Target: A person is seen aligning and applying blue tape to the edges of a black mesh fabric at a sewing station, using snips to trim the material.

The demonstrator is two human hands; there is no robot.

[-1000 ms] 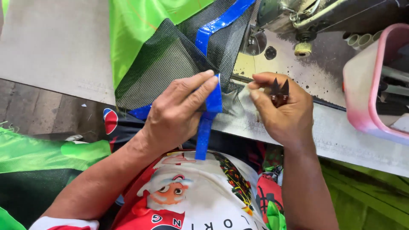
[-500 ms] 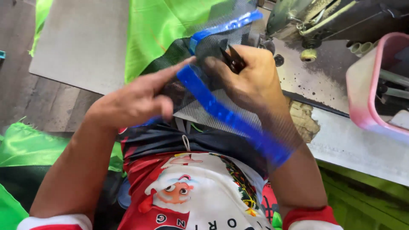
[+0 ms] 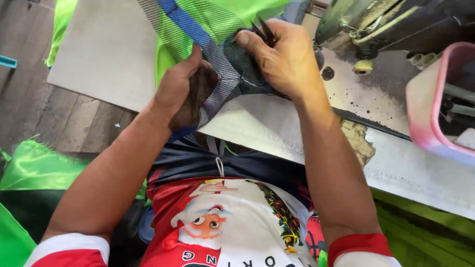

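Observation:
My left hand (image 3: 185,91) is tucked inside a pocket of grey mesh fabric (image 3: 225,74), partly seen through the netting, and grips it. My right hand (image 3: 282,57) pinches the same mesh from the right and also holds small dark thread snips (image 3: 264,30) whose points stick up above the fingers. A blue binding strip (image 3: 185,22) runs diagonally over the mesh, which is joined to bright green fabric (image 3: 222,15) lying on the sewing table (image 3: 99,59).
A sewing machine (image 3: 391,24) stands at the upper right on a stained, chipped table top. A pink plastic basket (image 3: 438,109) sits at the right edge. More green fabric (image 3: 34,165) lies low on the left over a wooden floor.
The loose blue strip that lay across my right forearm is gone from there. My left hand has slipped inside the mesh, and both hands sit higher over the table.

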